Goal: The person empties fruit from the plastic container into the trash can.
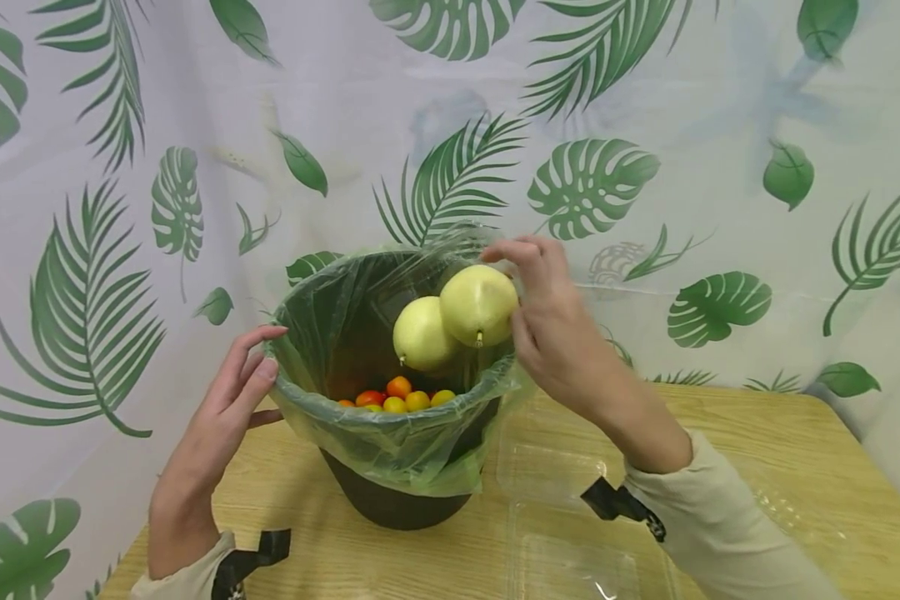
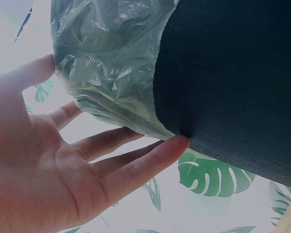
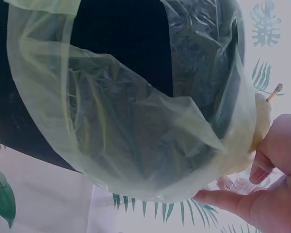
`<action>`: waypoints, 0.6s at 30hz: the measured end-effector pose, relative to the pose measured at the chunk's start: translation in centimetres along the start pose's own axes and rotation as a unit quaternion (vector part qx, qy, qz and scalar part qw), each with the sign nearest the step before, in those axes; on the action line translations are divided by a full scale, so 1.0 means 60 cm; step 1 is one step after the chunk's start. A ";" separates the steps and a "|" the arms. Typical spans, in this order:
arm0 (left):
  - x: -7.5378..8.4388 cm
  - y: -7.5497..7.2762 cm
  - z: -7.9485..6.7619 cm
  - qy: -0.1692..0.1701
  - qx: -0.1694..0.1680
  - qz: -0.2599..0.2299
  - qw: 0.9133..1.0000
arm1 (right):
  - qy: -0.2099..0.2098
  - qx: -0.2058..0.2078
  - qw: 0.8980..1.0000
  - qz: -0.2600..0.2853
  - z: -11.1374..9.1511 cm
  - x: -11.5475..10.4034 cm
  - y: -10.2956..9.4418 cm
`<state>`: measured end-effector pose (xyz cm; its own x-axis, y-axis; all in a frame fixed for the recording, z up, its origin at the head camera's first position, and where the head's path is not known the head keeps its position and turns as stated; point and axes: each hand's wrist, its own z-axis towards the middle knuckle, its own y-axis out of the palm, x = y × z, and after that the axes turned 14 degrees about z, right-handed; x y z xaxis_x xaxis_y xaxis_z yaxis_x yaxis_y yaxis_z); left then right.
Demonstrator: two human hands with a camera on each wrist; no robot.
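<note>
A black bin [image 1: 397, 500] lined with a thin green plastic bag [image 1: 390, 450] stands on the table. Small red, orange and yellow cherry tomatoes [image 1: 397, 387] lie inside. Over the bin's mouth, on the right, are two round pale-green pears, a front pear [image 1: 478, 304] and a rear pear [image 1: 423, 333]. My right hand [image 1: 562, 329] grips a clear plastic container [image 1: 461, 237], mostly hidden behind the pears; its thumb is close beside the front pear. With fingers spread and nearly straight, my left hand [image 1: 228, 408] touches the bin's left side and bag-covered rim.
Clear plastic containers [image 1: 577, 550] lie on the wooden table [image 1: 780, 442] to the right of the bin. Behind the table hangs a white sheet [image 1: 435, 100] printed with green leaves.
</note>
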<state>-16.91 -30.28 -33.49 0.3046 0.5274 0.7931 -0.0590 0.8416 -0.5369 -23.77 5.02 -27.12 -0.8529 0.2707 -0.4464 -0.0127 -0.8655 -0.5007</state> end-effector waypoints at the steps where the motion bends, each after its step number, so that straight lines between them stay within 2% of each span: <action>1: 0.000 0.000 0.000 0.001 0.000 0.000 1.000 | 0.001 -0.003 1.000 0.000 0.001 -0.002 0.001; 6: 0.000 0.001 0.001 0.004 -0.001 -0.002 1.000 | 0.012 -0.020 1.000 -0.006 0.002 -0.004 0.005; 10: 0.001 0.002 0.001 0.003 -0.001 -0.001 1.000 | -0.011 -0.038 0.999 -0.010 0.006 -0.005 0.008; 15: 0.001 0.002 0.000 0.001 0.002 -0.003 1.000 | -0.071 0.001 0.997 -0.001 0.021 -0.014 -0.001; 18: -0.001 0.001 -0.001 0.000 0.004 -0.002 1.000 | -0.089 0.020 0.996 0.014 0.031 -0.020 -0.009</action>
<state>-16.87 -30.26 -33.55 0.3042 0.5247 0.7951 -0.0660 0.8442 -0.5319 -23.70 4.35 -24.92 -0.9321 0.1696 -0.3201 -0.0045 -0.8890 -0.4578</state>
